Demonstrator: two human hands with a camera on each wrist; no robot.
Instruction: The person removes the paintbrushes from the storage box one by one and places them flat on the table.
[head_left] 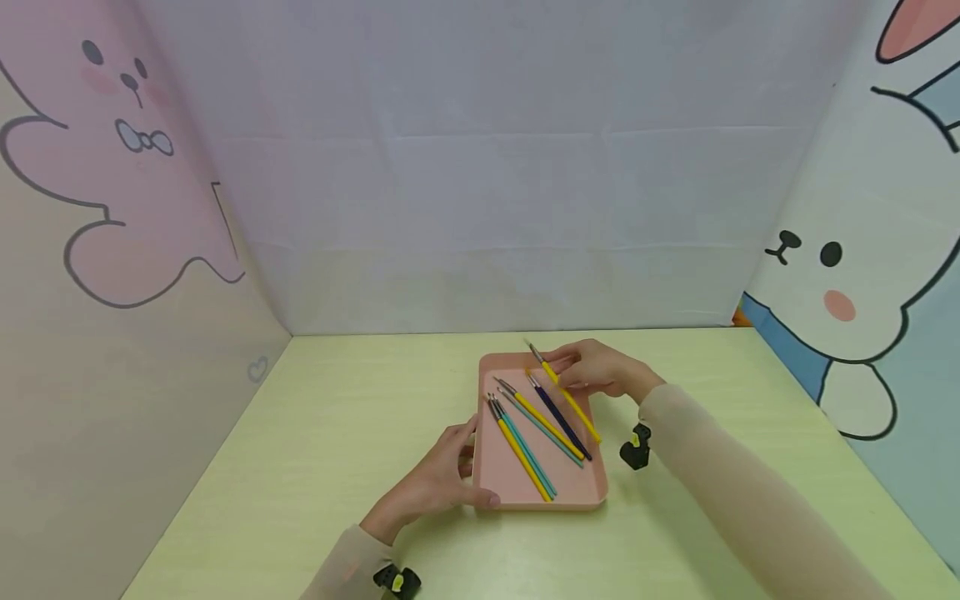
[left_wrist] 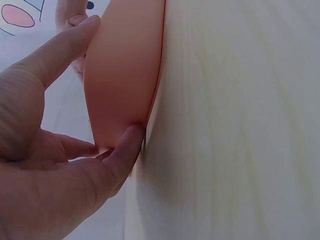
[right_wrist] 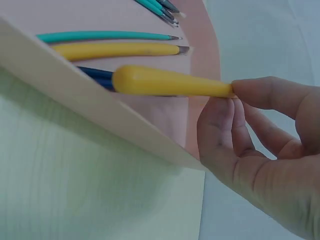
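A pink rectangular tray (head_left: pixel 491 467) carries several paintbrushes lying aslant. My left hand (head_left: pixel 435 479) grips its near left side, thumb (head_left: pixel 483 498) at the front corner; in the left wrist view the fingers (left_wrist: pixel 127 150) curl around the tray wall (left_wrist: pixel 125 65). Over the tray's right edge, my right hand (head_left: pixel 600 367) pinches a yellow paintbrush (head_left: pixel 573 404) near its bristle end, bristles pointing away, between thumb and fingers. Below it in the tray lie a dark blue paintbrush (head_left: pixel 557 414), a yellow paintbrush (head_left: pixel 542 422) and teal paintbrushes (head_left: pixel 534 462), with another yellow paintbrush (head_left: pixel 519 451) at the left.
The pale wood-grain table (head_left: pixel 337 417) surrounds the tray. A plain pale cloth wall (head_left: pixel 480 192) stands at the back, with cartoon-printed panels (head_left: pixel 825 292) on both sides. Black wrist cameras (head_left: pixel 636 447) sit on both sleeves.
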